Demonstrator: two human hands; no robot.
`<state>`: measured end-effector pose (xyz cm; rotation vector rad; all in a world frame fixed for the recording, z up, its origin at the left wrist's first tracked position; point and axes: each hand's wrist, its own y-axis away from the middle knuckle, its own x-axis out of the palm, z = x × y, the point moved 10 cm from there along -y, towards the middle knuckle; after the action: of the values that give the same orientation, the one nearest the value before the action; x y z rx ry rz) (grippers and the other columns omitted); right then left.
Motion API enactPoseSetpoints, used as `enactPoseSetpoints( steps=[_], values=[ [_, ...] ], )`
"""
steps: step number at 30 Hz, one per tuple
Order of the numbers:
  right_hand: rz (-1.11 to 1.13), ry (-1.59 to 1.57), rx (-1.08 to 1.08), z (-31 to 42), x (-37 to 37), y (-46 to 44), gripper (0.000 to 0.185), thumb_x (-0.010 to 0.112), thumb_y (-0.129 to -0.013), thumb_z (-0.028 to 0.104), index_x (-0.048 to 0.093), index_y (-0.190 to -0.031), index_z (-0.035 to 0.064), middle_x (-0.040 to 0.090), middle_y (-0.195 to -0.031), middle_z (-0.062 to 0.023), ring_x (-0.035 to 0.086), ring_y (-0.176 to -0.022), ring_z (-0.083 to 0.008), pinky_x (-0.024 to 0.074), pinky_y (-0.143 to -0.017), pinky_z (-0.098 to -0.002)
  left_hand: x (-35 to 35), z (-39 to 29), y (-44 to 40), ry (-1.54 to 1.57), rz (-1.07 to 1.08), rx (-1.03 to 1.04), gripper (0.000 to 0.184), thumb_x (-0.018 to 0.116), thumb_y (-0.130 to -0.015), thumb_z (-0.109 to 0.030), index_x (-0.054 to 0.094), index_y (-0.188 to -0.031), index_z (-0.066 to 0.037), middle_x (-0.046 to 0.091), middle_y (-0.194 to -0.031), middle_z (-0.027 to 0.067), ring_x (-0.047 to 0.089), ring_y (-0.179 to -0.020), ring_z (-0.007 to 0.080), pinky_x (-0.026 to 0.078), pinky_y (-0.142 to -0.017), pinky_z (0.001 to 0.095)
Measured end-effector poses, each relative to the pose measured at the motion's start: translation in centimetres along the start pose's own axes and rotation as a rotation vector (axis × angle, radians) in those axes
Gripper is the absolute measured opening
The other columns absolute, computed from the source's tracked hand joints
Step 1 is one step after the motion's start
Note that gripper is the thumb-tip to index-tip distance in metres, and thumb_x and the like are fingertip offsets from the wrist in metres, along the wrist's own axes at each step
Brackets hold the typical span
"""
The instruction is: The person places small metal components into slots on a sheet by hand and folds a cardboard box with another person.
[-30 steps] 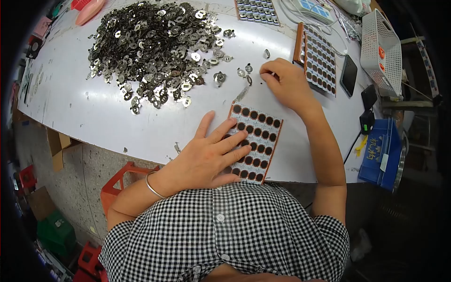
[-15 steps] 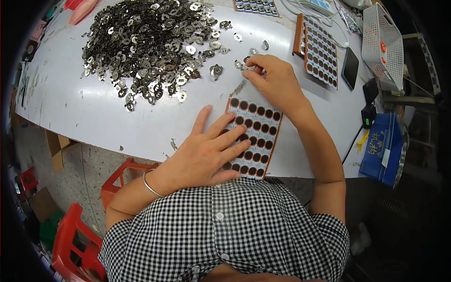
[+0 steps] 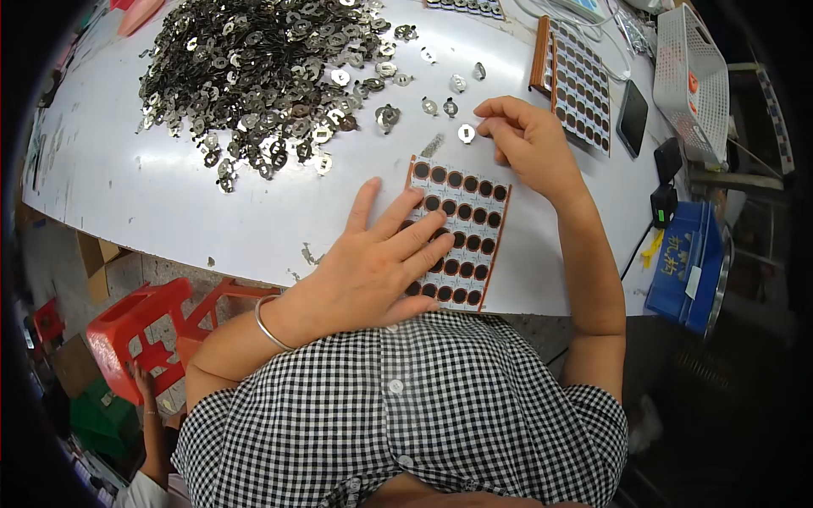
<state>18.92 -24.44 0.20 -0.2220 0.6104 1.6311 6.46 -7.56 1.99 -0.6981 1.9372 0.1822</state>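
My left hand (image 3: pixel 368 267) lies flat with spread fingers over the left side of a circuit board panel (image 3: pixel 476 229). Rows of black round spots with orange rims cover the panel. Just past its top right corner is my right hand (image 3: pixel 533 144), fingers curled, thumb and index a little apart with nothing visible between them. A small shiny metal clip (image 3: pixel 466 133) lies on the table beside these fingertips. Several similar loose clips (image 3: pixel 450 107) are scattered beyond it. A large heap of metal clips (image 3: pixel 262 76) spreads over the table to the left.
At the right are a stack of similar panels (image 3: pixel 580 85), a phone (image 3: pixel 632 118), a white basket (image 3: pixel 690 93) and a blue bin (image 3: pixel 682 267). Cables run at the back. At lower left, another person's hand (image 3: pixel 142 381) touches a red stool (image 3: pixel 140 326).
My right hand has moved right, away from the loose clips, and its pinch has loosened; one clip now lies uncovered. My left hand stays on the panel. The red stool at left has shifted.
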Motion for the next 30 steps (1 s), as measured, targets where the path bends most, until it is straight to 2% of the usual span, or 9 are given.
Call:
enactPoseSetpoints(
  steps=[3, 6, 9, 10, 13, 14, 18, 24, 30],
  values=[
    [-0.069, 0.151, -0.223, 1.1, -0.1, -0.2, 0.018, 0.064, -0.094, 0.009, 0.068, -0.107, -0.002, 0.062, -0.08, 0.0027, 0.052, -0.069, -0.0018, 0.0433, -0.06, -0.0186, 0.1, 0.0, -0.1, -0.004, -0.001, -0.003, 0.07, 0.067, -0.084, -0.06, 0.063, -0.131, -0.009, 0.055, -0.139, 0.013, 0.039, -0.14, 0.0403, 0.017, -0.117, 0.0679],
    [-0.025, 0.289, -0.273, 1.8, 1.6, -0.1, 0.023, 0.067, -0.088, 0.013, 0.07, -0.106, -0.0005, 0.069, -0.078, -0.0112, 0.065, -0.069, -0.015, 0.0536, -0.067, -0.031, 0.0, 0.0, -0.2, -0.003, 0.007, -0.009, 0.073, 0.067, -0.082, -0.061, 0.063, -0.132, -0.009, 0.053, -0.142, 0.015, 0.039, -0.14, 0.041, 0.017, -0.117, 0.0679],
    [-0.045, 0.324, -0.276, 2.1, 1.3, 0.2, 0.023, 0.068, -0.086, 0.012, 0.07, -0.106, 0.0013, 0.067, -0.076, -0.0124, 0.064, -0.067, -0.0156, 0.0524, -0.065, -0.0304, 0.0, 0.0, -0.1, 0.015, 0.011, -0.025, 0.078, 0.068, -0.08, -0.063, 0.061, -0.134, -0.009, 0.051, -0.144, 0.0172, 0.039, -0.14, 0.0415, 0.017, -0.116, 0.0683],
    [-0.042, 0.276, -0.229, 1.9, 0.7, 0.4, 0.02, 0.068, -0.088, 0.012, 0.069, -0.105, 0.0009, 0.066, -0.074, -0.0066, 0.06, -0.065, -0.0108, 0.0493, -0.06, -0.0267, 0.1, 0.0, -0.1, 0.008, 0.02, -0.026, 0.079, 0.069, -0.079, -0.064, 0.061, -0.135, -0.008, 0.05, -0.145, 0.0178, 0.039, -0.14, 0.0416, 0.017, -0.116, 0.0686],
    [0.017, -0.017, -0.141, 0.3, -1.1, 1.8, 0.015, 0.066, -0.092, 0.012, 0.069, -0.103, 0.0013, 0.064, -0.074, 0.0004, 0.057, -0.064, -0.005, 0.046, -0.057, -0.0217, 0.3, 0.1, -0.2, -0.003, 0.021, -0.03, 0.081, 0.07, -0.077, -0.063, 0.059, -0.137, -0.01, 0.05, -0.147, 0.0166, 0.039, -0.14, 0.0409, 0.017, -0.116, 0.069],
    [0.095, -0.124, -0.028, -0.6, -1.0, 2.8, 0.013, 0.065, -0.095, 0.011, 0.068, -0.102, 0.0006, 0.065, -0.077, 0.0033, 0.057, -0.066, -0.0023, 0.0458, -0.058, -0.0186, 0.4, 0.2, -0.2, -0.002, 0.015, -0.03, 0.08, 0.07, -0.077, -0.063, 0.059, -0.137, -0.01, 0.05, -0.147, 0.0163, 0.039, -0.14, 0.0407, 0.017, -0.116, 0.0688],
    [0.109, -0.181, 0.267, -3.3, -0.9, 6.5, 0.011, 0.065, -0.093, 0.005, 0.066, -0.102, -0.0008, 0.065, -0.079, 0.0004, 0.059, -0.067, -0.0036, 0.0479, -0.058, -0.0193, 0.4, 0.2, -0.4, -0.014, 0.009, -0.038, 0.079, 0.069, -0.078, -0.064, 0.06, -0.137, -0.012, 0.051, -0.146, 0.015, 0.041, -0.139, 0.0398, 0.018, -0.116, 0.0679],
    [0.064, -0.197, 0.113, -3.8, -0.3, 7.9, 0.008, 0.067, -0.091, 0.004, 0.066, -0.096, -0.0011, 0.065, -0.078, 0.0012, 0.056, -0.066, -0.0019, 0.0463, -0.058, -0.0187, 0.5, 0.1, -0.7, -0.053, 0.004, -0.043, 0.079, 0.068, -0.078, -0.067, 0.062, -0.136, -0.013, 0.053, -0.145, 0.0145, 0.042, -0.138, 0.0397, 0.018, -0.117, 0.0669],
    [0.025, -0.029, -0.018, -3.3, -0.3, 7.6, 0.004, 0.067, -0.088, 0.003, 0.067, -0.09, -0.0012, 0.063, -0.074, 0.002, 0.053, -0.063, -0.0008, 0.0441, -0.057, -0.019, 0.6, 0.2, -0.5, -0.049, -0.016, -0.041, 0.079, 0.066, -0.079, -0.069, 0.063, -0.135, -0.013, 0.054, -0.145, 0.0144, 0.043, -0.138, 0.0398, 0.018, -0.117, 0.0667]
  ],
)
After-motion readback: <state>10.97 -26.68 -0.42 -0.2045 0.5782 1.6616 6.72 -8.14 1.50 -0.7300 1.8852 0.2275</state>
